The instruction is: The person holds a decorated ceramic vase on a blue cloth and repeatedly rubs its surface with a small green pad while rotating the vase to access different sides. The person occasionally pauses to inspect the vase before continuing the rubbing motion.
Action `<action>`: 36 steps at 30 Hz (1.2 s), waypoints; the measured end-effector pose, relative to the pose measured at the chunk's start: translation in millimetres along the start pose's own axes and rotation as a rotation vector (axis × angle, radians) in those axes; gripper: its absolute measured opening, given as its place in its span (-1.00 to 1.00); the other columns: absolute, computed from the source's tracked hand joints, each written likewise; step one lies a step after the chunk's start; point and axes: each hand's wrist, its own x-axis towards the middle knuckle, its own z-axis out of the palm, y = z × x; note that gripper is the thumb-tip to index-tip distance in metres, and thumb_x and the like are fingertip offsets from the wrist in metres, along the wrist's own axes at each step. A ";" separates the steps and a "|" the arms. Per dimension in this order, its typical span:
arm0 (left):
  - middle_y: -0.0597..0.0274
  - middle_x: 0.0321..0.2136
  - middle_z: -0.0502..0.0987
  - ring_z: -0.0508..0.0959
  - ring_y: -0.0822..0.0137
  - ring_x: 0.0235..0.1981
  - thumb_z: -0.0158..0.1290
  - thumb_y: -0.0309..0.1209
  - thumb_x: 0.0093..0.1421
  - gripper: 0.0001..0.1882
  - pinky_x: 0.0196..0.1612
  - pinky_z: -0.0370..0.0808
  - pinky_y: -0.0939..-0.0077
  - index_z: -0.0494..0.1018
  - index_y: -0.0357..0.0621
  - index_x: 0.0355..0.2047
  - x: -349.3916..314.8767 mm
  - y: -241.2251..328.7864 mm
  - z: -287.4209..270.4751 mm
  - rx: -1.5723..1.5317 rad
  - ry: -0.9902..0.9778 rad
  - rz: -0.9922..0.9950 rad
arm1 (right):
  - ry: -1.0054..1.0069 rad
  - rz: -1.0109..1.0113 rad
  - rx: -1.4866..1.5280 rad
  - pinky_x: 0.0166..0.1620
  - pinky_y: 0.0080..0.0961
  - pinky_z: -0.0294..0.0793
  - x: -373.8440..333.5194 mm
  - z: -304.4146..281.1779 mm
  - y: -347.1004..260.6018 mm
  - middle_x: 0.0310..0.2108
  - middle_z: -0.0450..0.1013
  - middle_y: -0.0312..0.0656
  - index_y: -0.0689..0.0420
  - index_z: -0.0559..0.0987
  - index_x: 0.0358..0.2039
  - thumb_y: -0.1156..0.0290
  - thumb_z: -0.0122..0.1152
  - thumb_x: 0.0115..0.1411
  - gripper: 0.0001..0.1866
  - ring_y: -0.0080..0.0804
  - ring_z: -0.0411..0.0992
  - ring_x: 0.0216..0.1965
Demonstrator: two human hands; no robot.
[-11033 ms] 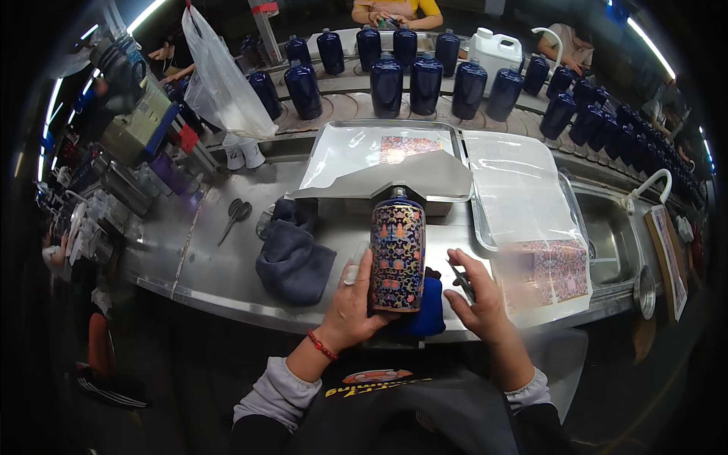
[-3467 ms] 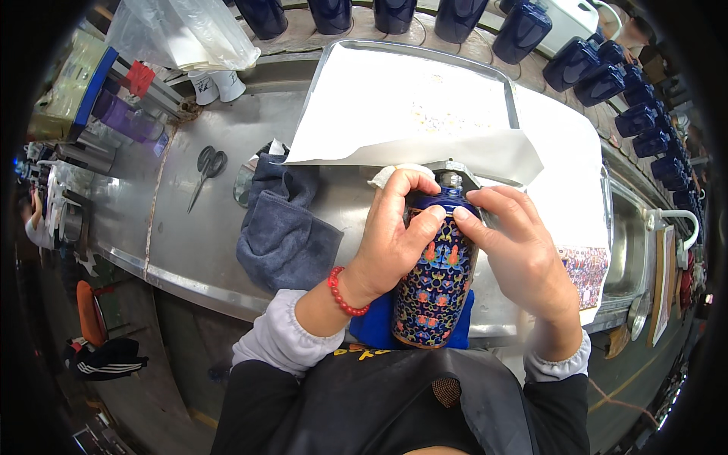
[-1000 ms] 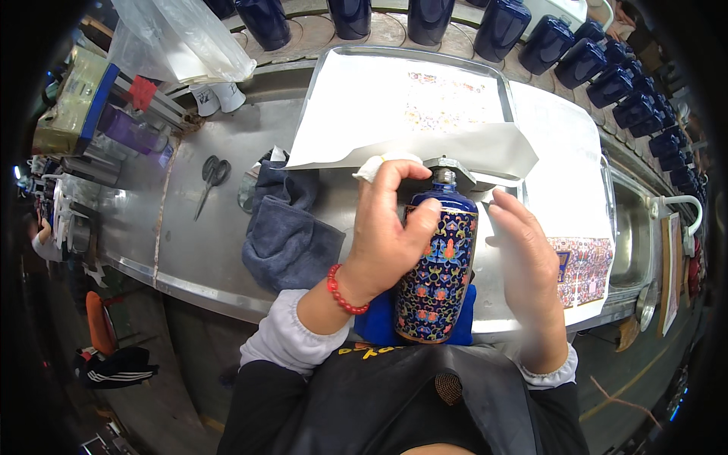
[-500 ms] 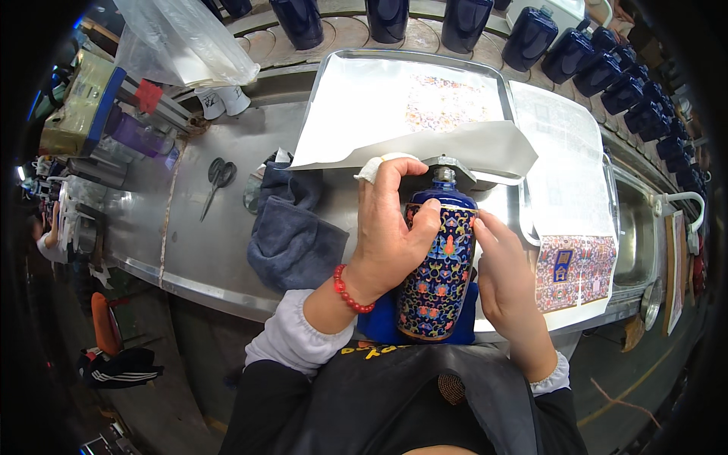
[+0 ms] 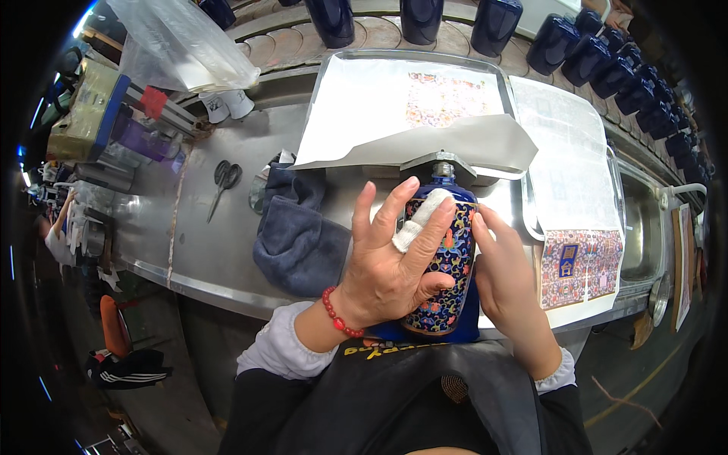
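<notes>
A dark blue bottle (image 5: 442,307) with a colourful floral pattern around its body lies in front of me, its bare neck pointing away. My left hand (image 5: 383,265) rests over its left side with the fingers spread. White cloth wraps one finger of that hand, and that finger touches the upper part of the bottle. Along the right side, my right hand (image 5: 504,277) holds the bottle, fingertips at the pattern's top edge near the shoulder. A grey metal bracket (image 5: 437,157) stands behind the neck. Some blue cloth (image 5: 390,331) shows under the bottle.
A grey-blue towel (image 5: 299,243) and black scissors (image 5: 222,186) lie on the metal table at left. Behind the bottle, white sheets (image 5: 356,106) rest on a tray; a patterned sheet (image 5: 580,265) lies at right, by a sink (image 5: 641,220). Several blue bottles (image 5: 497,26) line a conveyor.
My left hand has shifted down from the neck area, and its fingers have spread over the bottle's front. The right hand stays at the right side. Bottles on the conveyor have moved right.
</notes>
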 end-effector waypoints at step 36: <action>-0.10 0.33 0.34 0.14 -0.18 0.40 -0.30 0.43 0.33 0.02 0.43 -0.13 -0.26 0.26 -0.24 0.42 -32.4 5.9 9.8 -0.107 -0.037 -0.184 | -0.083 -0.056 -0.193 0.22 -0.03 0.39 9.1 -8.3 -16.1 0.33 0.23 0.24 0.04 0.48 0.32 0.19 0.43 0.14 -0.28 0.19 0.32 0.19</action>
